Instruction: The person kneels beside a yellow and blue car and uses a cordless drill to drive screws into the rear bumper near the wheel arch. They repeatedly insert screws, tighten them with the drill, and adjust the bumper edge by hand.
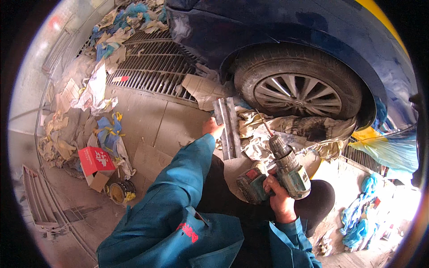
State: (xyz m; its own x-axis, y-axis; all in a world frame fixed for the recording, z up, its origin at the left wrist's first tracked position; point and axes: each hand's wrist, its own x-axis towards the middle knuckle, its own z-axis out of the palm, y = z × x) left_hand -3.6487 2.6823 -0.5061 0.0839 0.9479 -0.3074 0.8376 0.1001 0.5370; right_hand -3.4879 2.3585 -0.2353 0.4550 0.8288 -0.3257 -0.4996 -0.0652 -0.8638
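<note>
My left hand (213, 128) is closed around the edge of a short grey metal channel (230, 129), which stands roughly upright in front of me with lengthwise ridges. In my right hand (280, 198) is a green and black cordless drill (289, 164), gripped by its handle. The drill's long thin bit points up and to the left, toward the car's wheel, apart from the channel. Its battery (252, 184) juts out to the left of my fingers. Part of my left hand is hidden behind the channel.
A dark blue car (286, 24) stands ahead, its wheel (297, 96) close beyond the drill. Crumpled paper and cloth (259, 134) lie below it. At the left are a red box (96, 161), a tin (119, 192) and more scraps. A floor grate (152, 60) lies farther back.
</note>
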